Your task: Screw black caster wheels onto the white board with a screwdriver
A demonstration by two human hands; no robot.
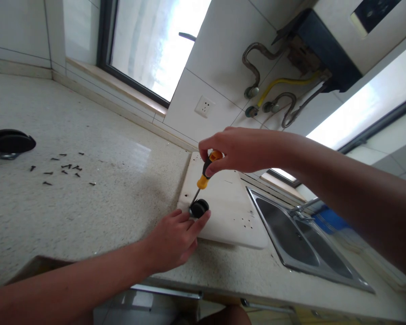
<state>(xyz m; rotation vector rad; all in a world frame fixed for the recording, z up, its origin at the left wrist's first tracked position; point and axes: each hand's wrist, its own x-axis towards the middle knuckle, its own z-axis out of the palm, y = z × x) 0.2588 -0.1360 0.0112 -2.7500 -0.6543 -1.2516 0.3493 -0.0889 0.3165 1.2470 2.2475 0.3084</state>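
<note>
A yellow and black screwdriver is gripped from above in my right hand, its shaft slanting down to the base of a black caster wheel. The caster sits near one corner of a white board that lies on the countertop. With fingers bent around the caster, my left hand holds it against the board. The screw under the screwdriver tip is too small to make out. Small holes show in the board near another corner.
Several loose dark screws lie on the speckled countertop to the left. More black casters rest at the far left. A steel double sink with a faucet borders the board's right side.
</note>
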